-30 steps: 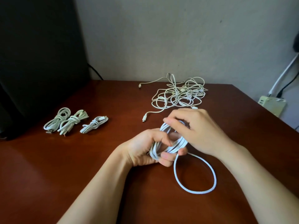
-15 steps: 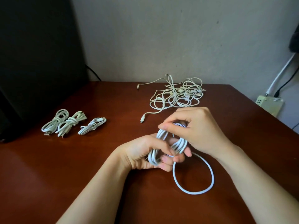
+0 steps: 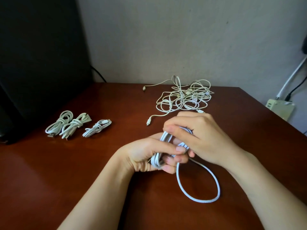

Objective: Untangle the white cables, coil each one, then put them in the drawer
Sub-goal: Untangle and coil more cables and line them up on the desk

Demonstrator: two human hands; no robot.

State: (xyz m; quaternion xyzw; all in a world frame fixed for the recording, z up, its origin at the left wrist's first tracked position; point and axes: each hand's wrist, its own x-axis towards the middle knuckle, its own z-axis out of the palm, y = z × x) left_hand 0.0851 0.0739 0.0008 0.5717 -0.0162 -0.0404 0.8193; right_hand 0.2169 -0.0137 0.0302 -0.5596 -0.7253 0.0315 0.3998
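Count: three coils (image 3: pixel 75 126) in a row at 10 o'clock from my hands, one tangle (image 3: pixel 184 95) at 12 near the wall, one cable (image 3: pixel 165 138) in my grip. Left hand (image 3: pixel 146 153) palm up, fingers curled round the lower part of the bundle, thumb pressed across it. Right hand (image 3: pixel 204 135) knuckles up, thumb and forefinger pinching the bundle's top. One slack loop (image 3: pixel 217 185) runs out to 5 o'clock and lies on the table (image 3: pixel 74 176). Table's back edge meets the wall at 12; right edge slants past at 2, power strip (image 3: pixel 280 107) beyond it. Dark panel (image 3: pixel 41 55) walls off 10 to 11. Bare wood at 8 and 9, and between coils and tangle.
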